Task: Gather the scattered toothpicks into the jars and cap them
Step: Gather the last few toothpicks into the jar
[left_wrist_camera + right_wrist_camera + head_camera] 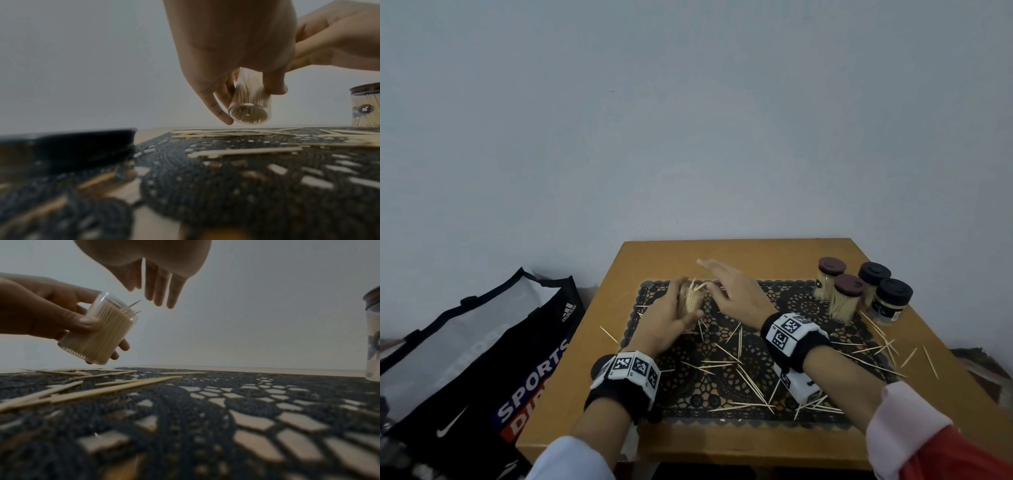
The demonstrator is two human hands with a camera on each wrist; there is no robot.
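My left hand (pixel 671 315) grips a clear open jar (pixel 691 298) packed with toothpicks, tilted and lifted off the mat; the same jar (pixel 98 332) shows a few toothpick tips sticking out of its mouth. From below, the jar's base (pixel 248 115) is seen between my left fingers (pixel 218 104). My right hand (pixel 729 291) hovers just right of the jar's mouth, fingers (pixel 162 287) straight and empty. Several loose toothpicks (pixel 743 377) lie scattered over the black lace mat (pixel 726 387). A black lid (pixel 82 146) lies at the mat's left edge.
Several capped jars (pixel 859 291) full of toothpicks stand at the table's back right, some with brown lids and some with black. More toothpicks (pixel 893 346) lie near them. The small wooden table (pixel 599 394) stands against a wall. A black sports bag (pixel 476 359) sits on the floor at left.
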